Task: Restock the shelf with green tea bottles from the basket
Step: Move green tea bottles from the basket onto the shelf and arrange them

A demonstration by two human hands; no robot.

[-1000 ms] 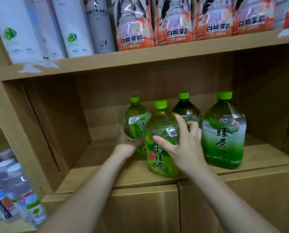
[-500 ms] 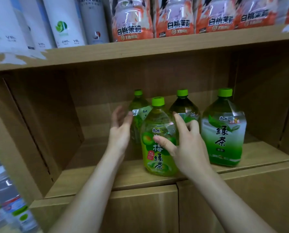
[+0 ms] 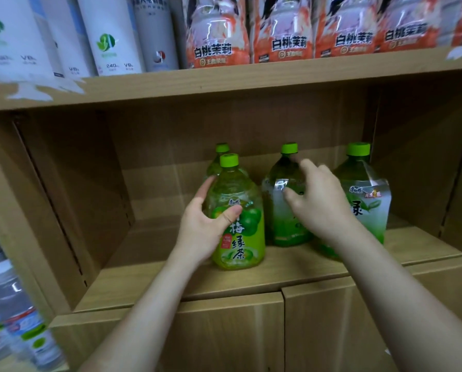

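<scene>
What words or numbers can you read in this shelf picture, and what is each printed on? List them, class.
"白桃茉莉": orange-labelled bottles on the upper shelf.
"梅绿茶": plum green tea bottle that the left hand grips.
"240", "VB": white cartons.
"绿", partly hidden: rightmost green tea bottle.
Small logos and the labels of the water bottles: too blurred to read.

The left forearm [image 3: 149, 304] and right forearm [image 3: 385, 280] reach up and forward. The left hand [image 3: 204, 229] grips the left side of the front bottle [image 3: 242, 248], with the thumb across its label and the fingers [image 3: 207, 187] round its side. The right hand [image 3: 321, 205] hovers just right of that bottle, fingers spread, loosely bent and blurred, holding nothing.
</scene>
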